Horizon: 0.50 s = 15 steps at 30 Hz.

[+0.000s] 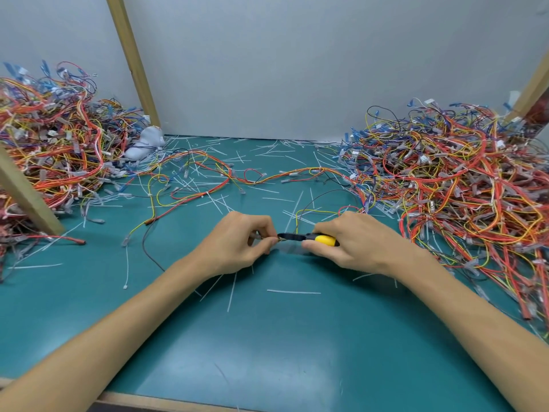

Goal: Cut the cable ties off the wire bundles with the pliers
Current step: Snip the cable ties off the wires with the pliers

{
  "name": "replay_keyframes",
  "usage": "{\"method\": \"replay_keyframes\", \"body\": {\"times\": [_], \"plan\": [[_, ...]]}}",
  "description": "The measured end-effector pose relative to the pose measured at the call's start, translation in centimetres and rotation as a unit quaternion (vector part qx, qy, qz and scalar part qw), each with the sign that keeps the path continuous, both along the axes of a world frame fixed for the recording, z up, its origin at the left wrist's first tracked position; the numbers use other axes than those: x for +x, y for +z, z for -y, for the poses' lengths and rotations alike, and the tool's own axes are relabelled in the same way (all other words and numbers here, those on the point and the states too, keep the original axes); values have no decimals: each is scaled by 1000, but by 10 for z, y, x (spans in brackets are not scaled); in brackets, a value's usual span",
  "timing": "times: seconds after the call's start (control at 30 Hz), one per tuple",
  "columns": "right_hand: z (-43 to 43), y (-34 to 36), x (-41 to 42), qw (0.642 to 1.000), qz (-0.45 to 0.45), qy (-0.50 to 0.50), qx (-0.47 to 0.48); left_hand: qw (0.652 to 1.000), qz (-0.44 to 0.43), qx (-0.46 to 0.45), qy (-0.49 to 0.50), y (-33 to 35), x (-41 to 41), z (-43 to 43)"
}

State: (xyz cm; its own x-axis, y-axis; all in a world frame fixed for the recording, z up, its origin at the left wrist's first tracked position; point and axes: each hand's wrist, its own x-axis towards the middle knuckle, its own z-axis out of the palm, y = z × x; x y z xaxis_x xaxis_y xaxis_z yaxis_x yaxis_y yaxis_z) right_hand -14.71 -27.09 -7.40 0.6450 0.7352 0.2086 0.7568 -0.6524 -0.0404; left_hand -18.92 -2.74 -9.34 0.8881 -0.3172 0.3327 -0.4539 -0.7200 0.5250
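My right hand (350,243) grips the yellow-handled pliers (315,238), whose dark jaws point left toward my left hand. My left hand (243,242) pinches a thin wire bundle (300,217) right at the jaw tips; the pinched spot is mostly hidden by my fingers. The yellow, black and red wires of that bundle run up and to the right from between my hands. A large heap of uncut wire bundles (451,173) fills the right side of the green mat (267,337). Another heap of wires (50,144) lies at the left.
White cut cable ties (292,292) are scattered over the mat, thickest toward the back wall. A long harness (225,176) snakes across the middle. Wooden posts (132,58) stand at the left and far right. A crumpled white glove (145,142) lies at the back left.
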Motion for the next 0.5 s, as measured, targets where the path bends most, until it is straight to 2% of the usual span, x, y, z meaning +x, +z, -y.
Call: {"method": "replay_keyframes", "body": {"times": [0.1,0.2,0.4,0.5], "plan": [[0,9,4,998,-58,-3,-13,996,75,50,0,-1,-2,2],[-1,12,6,996,-84,-13,-16,994,93,63,8,-5,-2,2],[5,-4,-4,1000,12,-21,-14,999,-27,-42,-8,-9,1,3],[6,-10,-5,999,40,-12,-11,996,-60,-59,-15,-8,2,4]]}}
